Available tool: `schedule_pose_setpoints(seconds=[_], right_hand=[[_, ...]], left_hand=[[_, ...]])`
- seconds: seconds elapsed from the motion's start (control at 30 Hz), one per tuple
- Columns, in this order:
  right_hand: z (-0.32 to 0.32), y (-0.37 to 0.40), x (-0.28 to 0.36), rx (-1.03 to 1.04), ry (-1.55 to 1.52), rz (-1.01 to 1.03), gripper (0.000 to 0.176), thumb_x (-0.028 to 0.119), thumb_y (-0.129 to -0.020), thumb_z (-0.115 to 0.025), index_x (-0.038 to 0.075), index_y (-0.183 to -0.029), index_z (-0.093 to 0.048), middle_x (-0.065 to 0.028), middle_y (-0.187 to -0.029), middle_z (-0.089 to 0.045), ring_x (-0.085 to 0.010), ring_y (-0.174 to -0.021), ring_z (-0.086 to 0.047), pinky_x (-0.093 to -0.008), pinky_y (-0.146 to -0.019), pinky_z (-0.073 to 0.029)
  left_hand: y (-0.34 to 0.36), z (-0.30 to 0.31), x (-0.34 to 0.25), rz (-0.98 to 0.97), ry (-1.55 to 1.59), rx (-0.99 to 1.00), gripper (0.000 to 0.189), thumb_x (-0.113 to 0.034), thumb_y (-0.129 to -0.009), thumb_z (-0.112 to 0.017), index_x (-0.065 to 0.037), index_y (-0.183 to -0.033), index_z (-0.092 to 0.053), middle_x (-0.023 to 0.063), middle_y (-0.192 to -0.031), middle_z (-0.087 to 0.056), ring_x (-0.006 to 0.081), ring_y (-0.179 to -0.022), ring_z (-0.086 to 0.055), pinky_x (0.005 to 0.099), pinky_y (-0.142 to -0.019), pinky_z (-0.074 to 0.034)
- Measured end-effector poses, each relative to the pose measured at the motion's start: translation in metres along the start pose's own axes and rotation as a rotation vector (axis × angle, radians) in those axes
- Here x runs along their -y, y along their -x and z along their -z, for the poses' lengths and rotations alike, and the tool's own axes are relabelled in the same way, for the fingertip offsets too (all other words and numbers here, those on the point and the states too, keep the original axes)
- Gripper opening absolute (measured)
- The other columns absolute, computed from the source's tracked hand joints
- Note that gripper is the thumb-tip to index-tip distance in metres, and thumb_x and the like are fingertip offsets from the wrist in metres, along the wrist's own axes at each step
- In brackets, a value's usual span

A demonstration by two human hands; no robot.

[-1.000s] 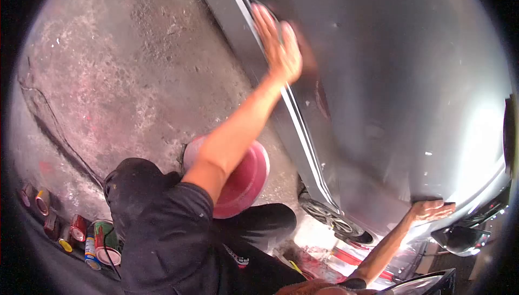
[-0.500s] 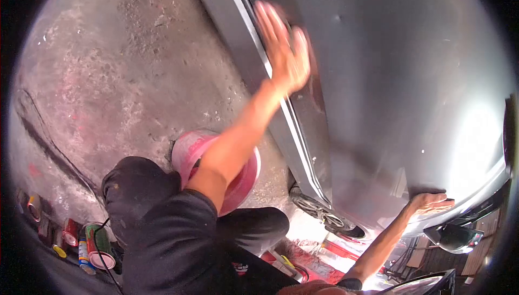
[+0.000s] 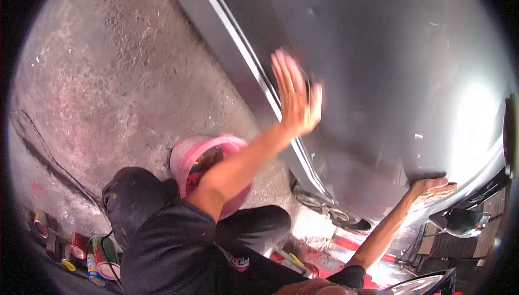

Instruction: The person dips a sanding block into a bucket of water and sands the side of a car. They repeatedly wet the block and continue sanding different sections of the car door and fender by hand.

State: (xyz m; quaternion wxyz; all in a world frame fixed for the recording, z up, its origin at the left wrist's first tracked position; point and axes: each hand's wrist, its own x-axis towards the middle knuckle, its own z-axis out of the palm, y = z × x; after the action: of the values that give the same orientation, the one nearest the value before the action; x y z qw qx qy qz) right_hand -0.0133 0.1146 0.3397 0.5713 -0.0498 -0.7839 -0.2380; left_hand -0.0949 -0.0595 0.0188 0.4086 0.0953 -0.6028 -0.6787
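A dark grey car door panel (image 3: 367,89) fills the right half of the head view. My left hand (image 3: 296,98) lies flat along the lower part of it, just above the bright trim strip (image 3: 232,30), fingers stretched and thumb apart. Motion smears it slightly, and whatever is under its palm is hidden. Farther right, my right hand (image 3: 432,189) rests with straight fingers on the upper panel, close to the window edge. A small mark (image 3: 310,11) shows on the panel beyond my left hand.
Beneath my left forearm stands a pink bucket (image 3: 184,160) with things inside. Several cans (image 3: 102,254) line the floor at lower left, near a cable (image 3: 48,157). A car wheel (image 3: 319,204) and a side mirror (image 3: 462,222) are at lower right.
My left hand has slid back toward me along the panel, lower in the view. The view has shifted a little; my right hand stays on the upper panel.
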Motion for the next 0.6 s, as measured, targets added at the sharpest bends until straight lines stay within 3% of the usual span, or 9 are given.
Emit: schedule_pose_setpoints(seconds=[0.07,0.2,0.3,0.37,0.47,0.5,0.57,0.6], right_hand=[[-0.004,-0.004,0.006,-0.018,-0.030,-0.036,0.076,0.051,-0.100,-0.020,-0.010,-0.145,-0.022,-0.0319,-0.150,-0.020,-0.0418,-0.141,-0.020,-0.0491,-0.117,-0.017],[-0.004,-0.002,0.008,-0.038,-0.052,-0.027,0.078,0.051,-0.098,-0.023,-0.013,-0.142,-0.024,-0.0362,-0.147,-0.024,-0.0460,-0.138,-0.024,-0.0500,-0.116,-0.018],[-0.008,-0.005,0.001,-0.055,-0.035,-0.018,0.081,0.054,-0.097,-0.023,-0.013,-0.143,-0.024,-0.0358,-0.148,-0.022,-0.0456,-0.139,-0.023,-0.0502,-0.116,-0.017],[-0.008,-0.004,-0.003,-0.064,-0.059,-0.020,0.081,0.055,-0.097,-0.023,-0.012,-0.143,-0.025,-0.0361,-0.147,-0.023,-0.0463,-0.138,-0.023,-0.0514,-0.115,-0.018],[-0.011,-0.007,-0.010,-0.021,-0.035,-0.027,0.081,0.056,-0.098,-0.019,-0.009,-0.146,-0.019,-0.0319,-0.151,-0.019,-0.0425,-0.142,-0.018,-0.0497,-0.117,-0.015],[-0.006,-0.004,-0.003,-0.010,-0.027,-0.023,0.081,0.056,-0.098,-0.019,-0.009,-0.146,-0.019,-0.0319,-0.151,-0.019,-0.0425,-0.142,-0.018,-0.0497,-0.117,-0.015],[-0.003,-0.003,0.011,-0.001,-0.080,-0.063,0.080,0.056,-0.099,-0.020,-0.009,-0.146,-0.020,-0.0317,-0.151,-0.019,-0.0421,-0.142,-0.018,-0.0496,-0.117,-0.015],[-0.008,-0.005,0.009,-0.008,-0.090,-0.062,0.080,0.056,-0.099,-0.020,-0.009,-0.146,-0.020,-0.0317,-0.151,-0.019,-0.0421,-0.142,-0.018,-0.0496,-0.117,-0.015]], left_hand=[[0.085,-0.019,-0.002,-0.029,0.033,0.131,0.075,-0.031,-0.100,-0.037,0.012,-0.146,0.004,0.0387,-0.150,0.010,0.0533,-0.141,0.005,0.0599,-0.114,-0.002],[-0.033,0.008,-0.007,0.023,-0.066,-0.012,0.076,-0.030,-0.098,-0.040,0.018,-0.143,-0.003,0.0416,-0.149,0.002,0.0554,-0.140,0.000,0.0613,-0.114,-0.004],[-0.002,0.002,-0.016,-0.022,-0.030,0.038,0.074,-0.031,-0.100,-0.034,0.015,-0.145,0.003,0.0401,-0.149,0.008,0.0550,-0.140,0.004,0.0614,-0.114,-0.002],[0.076,-0.020,-0.003,-0.045,0.008,0.149,0.079,-0.033,-0.099,-0.035,0.019,-0.142,0.005,0.0409,-0.149,0.009,0.0554,-0.140,0.004,0.0605,-0.114,-0.002],[-0.007,0.008,-0.011,0.040,0.015,0.060,0.073,-0.029,-0.100,-0.033,0.015,-0.144,0.005,0.0384,-0.150,0.009,0.0521,-0.141,0.006,0.0570,-0.115,-0.002],[-0.018,0.004,-0.005,0.030,-0.034,-0.031,0.074,-0.028,-0.097,-0.040,0.017,-0.144,-0.003,0.0404,-0.149,0.001,0.0547,-0.140,0.000,0.0576,-0.116,-0.005],[0.006,0.006,-0.020,0.092,0.041,0.063,0.075,-0.028,-0.097,-0.041,0.019,-0.142,-0.004,0.0418,-0.148,0.001,0.0562,-0.139,0.000,0.0596,-0.115,-0.005],[0.042,-0.006,-0.011,-0.029,0.023,0.093,0.076,-0.027,-0.096,-0.042,0.021,-0.141,-0.004,0.0437,-0.147,0.001,0.0580,-0.138,0.001,0.0617,-0.114,-0.005]])
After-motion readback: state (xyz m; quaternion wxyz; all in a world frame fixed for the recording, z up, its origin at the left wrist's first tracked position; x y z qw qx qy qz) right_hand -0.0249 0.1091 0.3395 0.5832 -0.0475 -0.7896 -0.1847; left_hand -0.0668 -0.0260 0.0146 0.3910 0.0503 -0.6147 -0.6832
